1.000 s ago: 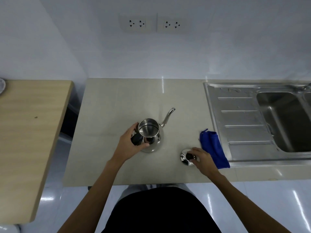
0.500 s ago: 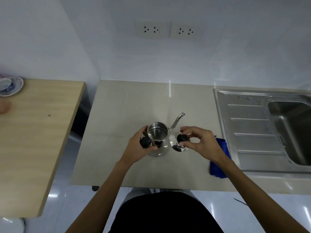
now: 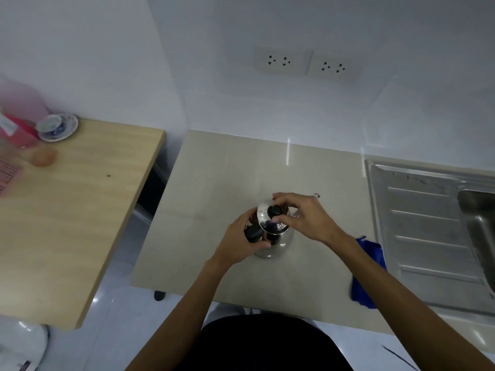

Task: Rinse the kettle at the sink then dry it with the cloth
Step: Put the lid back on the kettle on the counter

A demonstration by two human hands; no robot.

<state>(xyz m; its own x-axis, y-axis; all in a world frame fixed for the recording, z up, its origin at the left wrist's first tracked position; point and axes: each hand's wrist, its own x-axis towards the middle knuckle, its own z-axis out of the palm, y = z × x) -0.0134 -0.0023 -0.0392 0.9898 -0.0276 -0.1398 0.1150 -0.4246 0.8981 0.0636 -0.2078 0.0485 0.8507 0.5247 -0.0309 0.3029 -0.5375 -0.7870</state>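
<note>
A small shiny steel kettle [image 3: 278, 243] stands on the beige counter [image 3: 219, 183], its thin spout tip [image 3: 317, 195] showing past my right hand. My left hand [image 3: 239, 239] grips the kettle's black handle [image 3: 253, 233]. My right hand [image 3: 300, 215] holds the steel lid [image 3: 267, 223] by its black knob [image 3: 275, 210], tilted over the kettle's mouth. A blue cloth [image 3: 371, 263] lies on the counter to the right, partly hidden by my right forearm. The steel sink [image 3: 428, 231] with its ribbed drainboard is at the right edge.
A wooden table [image 3: 69, 215] stands left of the counter across a dark gap, bearing a blue-and-white cup and saucer [image 3: 57, 127] and blurred pink things at its far end. Two wall sockets [image 3: 308, 62] sit above the counter. A white object [image 3: 21, 346] rests on the floor.
My right hand picked the lid up from beside the cloth and carried it left onto the kettle's mouth. My left hand stayed on the handle. The view shifted left.
</note>
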